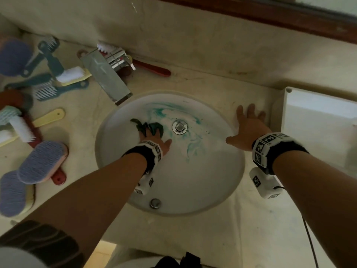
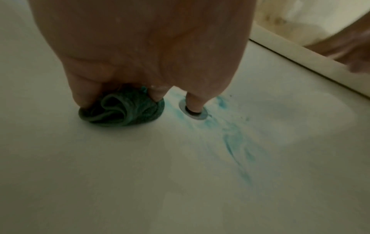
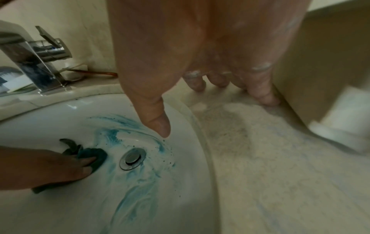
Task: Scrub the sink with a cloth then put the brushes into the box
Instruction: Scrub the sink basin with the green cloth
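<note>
Both of your hands are down at the sink (image 1: pixel 228 182), set well apart. Your left hand (image 1: pixel 154 137) is inside the white bowl, its fingers (image 2: pixel 84 95) curled over a bunched dark green cloth (image 2: pixel 122 110) and pressing it against the bowl, just to the left of the metal drain (image 1: pixel 179 127). Teal smears (image 3: pixel 128 199) streak the bowl around the drain and toward your right hand. Your right hand (image 1: pixel 249 128) lies flat with fingers spread straight on the table (image 1: pixel 241 229) at the sink's right rim, holding nothing; its thumb (image 3: pixel 158 120) reaches over the rim above the bowl, and whitish residue shows on its fingers. Just beyond and to the right of that hand stands the white box (image 1: pixel 316 122), close to your fingertips. Past your left hand, the chrome tap (image 1: pixel 108 74) stands at the far left edge of the sink. Farther to the left of that hand, the brushes (image 1: pixel 42 161) lie scattered on the table in blue, teal, yellow and red, some overlapping, and a red-handled brush (image 1: pixel 152 67) lies behind the tap against the wall.
</note>
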